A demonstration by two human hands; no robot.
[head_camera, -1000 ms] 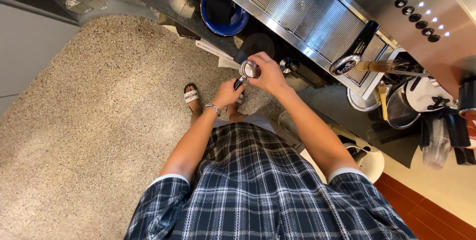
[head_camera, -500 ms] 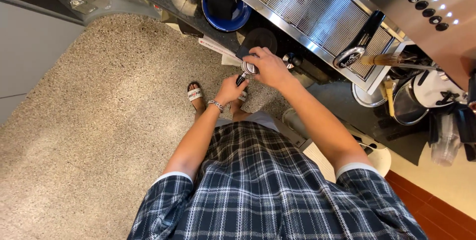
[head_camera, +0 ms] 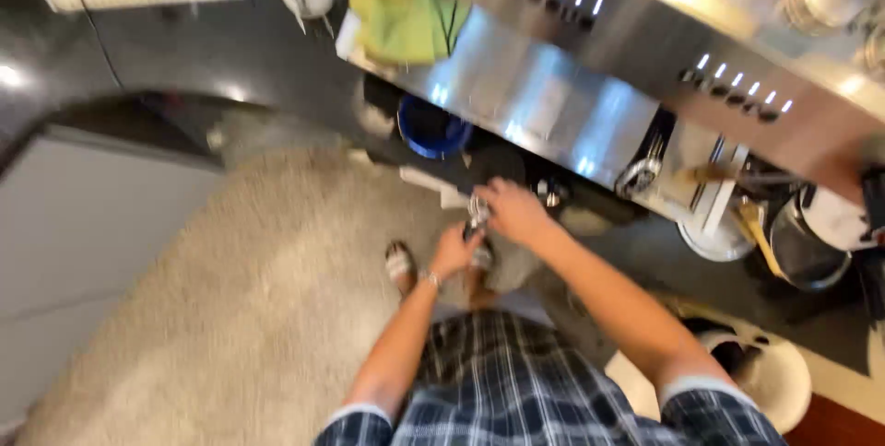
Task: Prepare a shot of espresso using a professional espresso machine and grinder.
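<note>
Together, two hands grip one portafilter (head_camera: 477, 211)

Both hands (head_camera: 489, 229) grip a small metal portafilter (head_camera: 477, 213) above speckled floor (head_camera: 240, 317).

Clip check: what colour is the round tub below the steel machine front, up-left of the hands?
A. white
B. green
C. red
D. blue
D: the tub is blue, sitting under the steel machine, above and left of both hands.
</note>
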